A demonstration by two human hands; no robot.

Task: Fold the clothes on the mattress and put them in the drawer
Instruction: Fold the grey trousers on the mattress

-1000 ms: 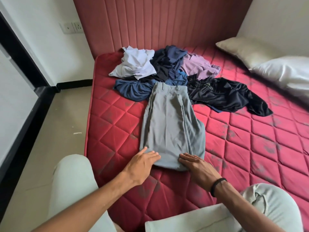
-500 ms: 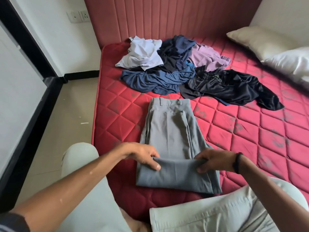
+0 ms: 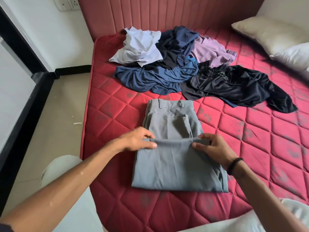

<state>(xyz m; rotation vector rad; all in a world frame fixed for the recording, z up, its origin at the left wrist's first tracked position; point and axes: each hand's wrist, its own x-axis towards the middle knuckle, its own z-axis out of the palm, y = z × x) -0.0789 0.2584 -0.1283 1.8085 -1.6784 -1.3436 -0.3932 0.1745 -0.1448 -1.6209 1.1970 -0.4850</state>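
Note:
Grey trousers (image 3: 177,166) lie flat on the red quilted mattress (image 3: 250,148), waistband toward the headboard. Their lower part is doubled back over the upper part. My left hand (image 3: 138,139) pinches the left corner of the folded-over edge. My right hand (image 3: 212,146), with a black wristband, pinches the right corner. Behind the trousers is a heap of unfolded clothes: a pale blue shirt (image 3: 138,46), a navy garment (image 3: 177,41), a blue top (image 3: 155,79), a lilac shirt (image 3: 212,51) and a black garment (image 3: 234,87).
Two pillows, one beige (image 3: 270,30) and one white (image 3: 294,56), lie at the right by the padded red headboard (image 3: 158,12). Tiled floor (image 3: 55,114) runs along the mattress's left side, with a black-framed panel (image 3: 20,101) beyond. My knees in light trousers are at the bottom.
Both hands took hold of the trousers' hem end and carried it up over the legs toward the waistband. The trousers have also come nearer to me, away from the heap.

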